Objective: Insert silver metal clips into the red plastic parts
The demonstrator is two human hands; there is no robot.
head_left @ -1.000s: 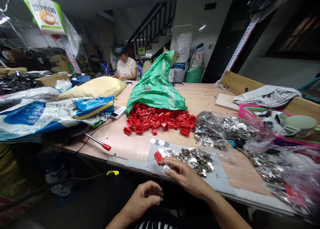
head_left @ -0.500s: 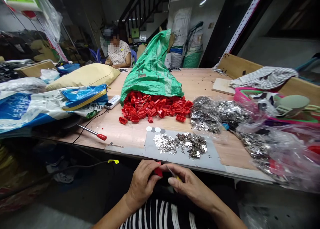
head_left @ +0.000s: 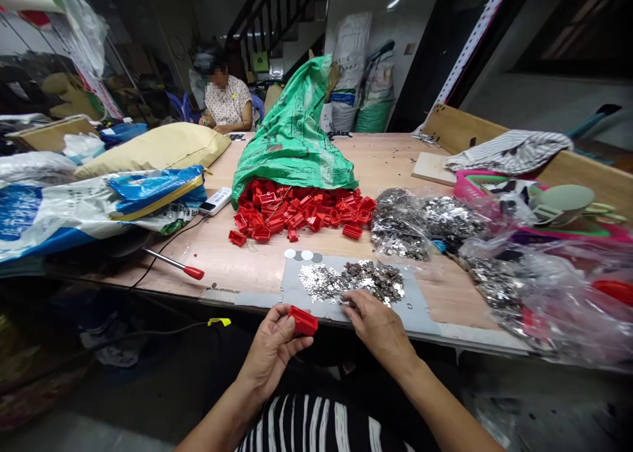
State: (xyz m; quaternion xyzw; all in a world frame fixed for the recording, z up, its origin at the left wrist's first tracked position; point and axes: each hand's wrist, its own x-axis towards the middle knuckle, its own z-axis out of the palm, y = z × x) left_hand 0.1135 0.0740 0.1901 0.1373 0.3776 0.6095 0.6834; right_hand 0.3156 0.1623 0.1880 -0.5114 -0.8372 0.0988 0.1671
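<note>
My left hand (head_left: pixel 270 346) grips a small red plastic housing (head_left: pixel 302 321), an open-topped box shape, just off the table's front edge. My right hand (head_left: pixel 373 320) reaches over the edge to the near side of a pile of small flat metal pieces (head_left: pixel 356 282). Its fingers are curled, with thumb and fingertips close together at the pile; what lies between them is hidden. The pieces are spread on a grey mat (head_left: pixel 420 310), brighter at the left and darker at the right. Beyond them, many red housings (head_left: pixel 306 211) spill from a green woven sack (head_left: pixel 297 149).
Clear bags of metal pieces (head_left: pixel 403 225) lie to the right, near a pink basket (head_left: pixel 465 187). Left are a white-and-blue sack (head_left: pixel 74 205), a white handheld device (head_left: pixel 216 201) and a red-tipped lever (head_left: pixel 192 272). Another person (head_left: pixel 227 103) sits at the far side.
My right hand has moved from beside the red housing forward to the metal pile. My left hand has turned the housing so its open side shows. The yellow item near my right fingers is out of sight.
</note>
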